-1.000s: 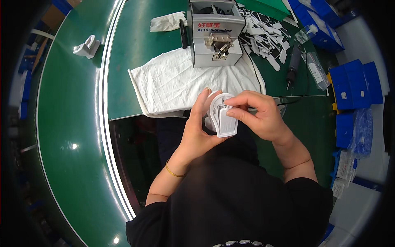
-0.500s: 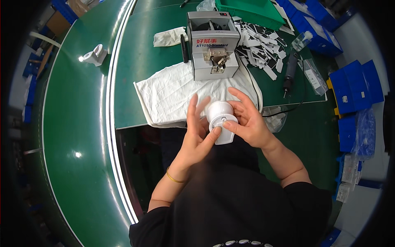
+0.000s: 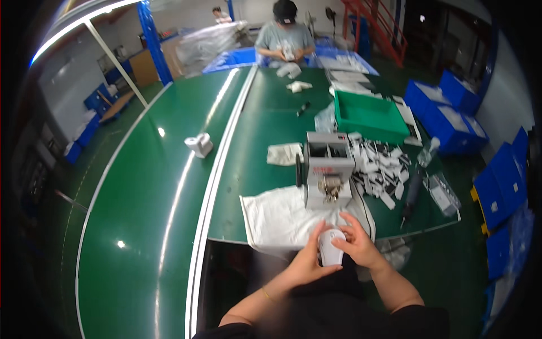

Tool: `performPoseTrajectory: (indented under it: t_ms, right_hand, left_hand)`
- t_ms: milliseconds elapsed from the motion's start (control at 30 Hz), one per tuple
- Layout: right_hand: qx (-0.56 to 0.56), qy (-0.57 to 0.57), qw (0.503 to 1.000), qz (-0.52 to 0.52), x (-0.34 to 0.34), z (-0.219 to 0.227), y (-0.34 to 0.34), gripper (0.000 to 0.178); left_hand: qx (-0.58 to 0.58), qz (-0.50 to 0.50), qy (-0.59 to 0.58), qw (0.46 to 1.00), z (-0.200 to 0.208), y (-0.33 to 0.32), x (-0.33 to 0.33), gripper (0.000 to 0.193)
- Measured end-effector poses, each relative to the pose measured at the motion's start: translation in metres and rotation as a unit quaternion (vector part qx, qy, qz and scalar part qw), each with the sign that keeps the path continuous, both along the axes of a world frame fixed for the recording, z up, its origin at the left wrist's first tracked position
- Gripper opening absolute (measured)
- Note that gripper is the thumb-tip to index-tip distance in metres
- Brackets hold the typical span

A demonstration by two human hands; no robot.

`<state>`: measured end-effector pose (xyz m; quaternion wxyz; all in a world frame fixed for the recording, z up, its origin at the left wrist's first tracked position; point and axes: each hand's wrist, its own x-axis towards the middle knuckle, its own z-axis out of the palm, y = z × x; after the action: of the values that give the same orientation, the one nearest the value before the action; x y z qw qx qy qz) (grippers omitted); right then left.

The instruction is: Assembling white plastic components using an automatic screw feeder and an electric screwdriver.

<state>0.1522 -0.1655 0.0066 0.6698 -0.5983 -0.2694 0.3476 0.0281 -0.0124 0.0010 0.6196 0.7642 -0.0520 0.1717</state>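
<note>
White plastic housing (image 3: pixel 332 255), held up near the front edge of the white cloth (image 3: pixel 271 220). Clasped from both sides: by the left hand (image 3: pixel 309 265) around its left side and lower end, by the right hand (image 3: pixel 361 248) with thumb over the flat face. No more pinching at an open recess, as a second ago; now apparently past that step, though cannot tell through the blur whether fully closed. Also new: with the view tipped upward, sight of a dark-capped co-worker (image 3: pixel 287 38) far beyond the grey benchtop machine (image 3: pixel 316 196).
</note>
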Motion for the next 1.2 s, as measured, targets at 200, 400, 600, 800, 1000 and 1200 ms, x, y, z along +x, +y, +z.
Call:
performPoseTrajectory:
  t_ms: [200,400,600,800,1000,1200]
  right_hand:
    - [-0.274,-0.408,0.781,-0.385,0.143,0.013,-0.057,0.056]
    - [-0.493,-0.253,0.687,-0.47,0.242,-0.029,-0.123,0.058]
    - [-0.382,-0.16,0.776,-0.475,0.264,-0.057,-0.145,0.039]
    - [0.168,0.159,0.928,-0.292,0.221,-0.028,-0.135,0.031]
    - [0.32,0.035,0.938,-0.127,0.144,0.073,-0.018,0.07]
    - [0.258,-0.177,0.941,-0.128,0.112,0.106,0.068,0.059]
  left_hand:
    - [0.043,0.09,0.013,0.995,-0.008,0.01,0.013,0.117]
    - [0.082,0.091,0.043,0.992,-0.019,0.014,0.02,0.114]
    - [0.175,0.104,-0.006,0.979,-0.032,0.013,0.016,0.082]
    - [0.204,0.098,-0.051,0.973,-0.037,0.012,0.016,0.064]
    - [0.196,0.112,-0.05,0.973,-0.039,0.016,0.02,0.073]
    - [0.182,0.105,-0.036,0.977,-0.04,0.017,0.023,0.072]
